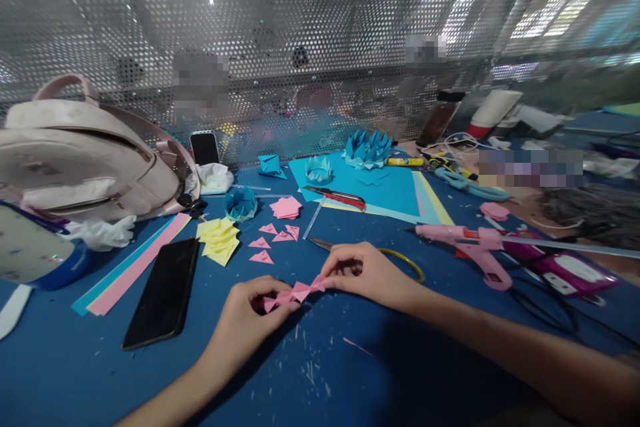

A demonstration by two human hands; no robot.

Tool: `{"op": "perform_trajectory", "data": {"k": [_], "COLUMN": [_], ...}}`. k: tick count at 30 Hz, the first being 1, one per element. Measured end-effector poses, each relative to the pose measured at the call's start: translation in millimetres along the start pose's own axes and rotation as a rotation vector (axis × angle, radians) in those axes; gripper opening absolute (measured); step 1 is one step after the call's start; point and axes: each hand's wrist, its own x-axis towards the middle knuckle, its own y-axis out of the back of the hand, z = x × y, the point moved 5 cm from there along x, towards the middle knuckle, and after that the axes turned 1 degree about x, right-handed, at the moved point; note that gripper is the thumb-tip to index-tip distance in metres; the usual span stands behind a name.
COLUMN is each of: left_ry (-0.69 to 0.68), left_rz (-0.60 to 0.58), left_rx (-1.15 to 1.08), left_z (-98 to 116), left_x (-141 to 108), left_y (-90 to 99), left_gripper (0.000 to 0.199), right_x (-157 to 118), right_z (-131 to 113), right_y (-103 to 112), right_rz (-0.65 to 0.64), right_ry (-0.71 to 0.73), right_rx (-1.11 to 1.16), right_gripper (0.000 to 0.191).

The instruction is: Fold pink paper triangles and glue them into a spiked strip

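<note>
Between my two hands runs a short chain of folded pink paper triangles [301,291], held just above the blue table. My left hand [250,317] pinches its left part between thumb and fingers. At the right end, my right hand [357,272] grips the last triangle with its fingertips. Loose folded pink triangles [261,257] lie beyond my left hand, and a stack of pink paper pieces [285,207] sits behind them. Yellow paper pieces [219,240] are to their left. Scissors with a yellow handle [420,270] lie partly hidden behind my right hand.
A black phone [163,293] and paper strips [135,263] lie at left, before a pale backpack [85,153]. Blue sheets [385,190] carry a red utility knife [340,197] and folded blue paper rings [367,149]. A pink glue gun [470,243] with cables is at right.
</note>
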Motion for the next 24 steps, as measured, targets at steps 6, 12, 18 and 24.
{"op": "perform_trajectory", "data": {"k": [6,12,18,24], "left_ry": [0.047,0.134,0.144,0.129], "left_rz": [-0.014,-0.042,-0.055,-0.057], "left_rx": [-0.032,-0.055,-0.097,-0.095], "left_z": [-1.5,-0.7,-0.1,-1.0], "left_x": [3.6,8.2,9.5,10.4], "left_y": [1.2,2.9,3.3,5.3], "left_gripper": [0.023,0.026,0.024,0.019], "right_x": [0.0,-0.3,1.2,2.2], "right_z": [6.6,4.6,4.2,7.0], "right_y": [-2.8,-6.4,-9.0,-11.1], "right_rz": [-0.022,-0.035,-0.038,-0.063], "right_ry": [-0.031,-0.028,-0.05,-0.055], "right_rx": [0.093,0.163,0.185,0.204], "right_gripper": [0.031,0.031,0.032,0.028]}}
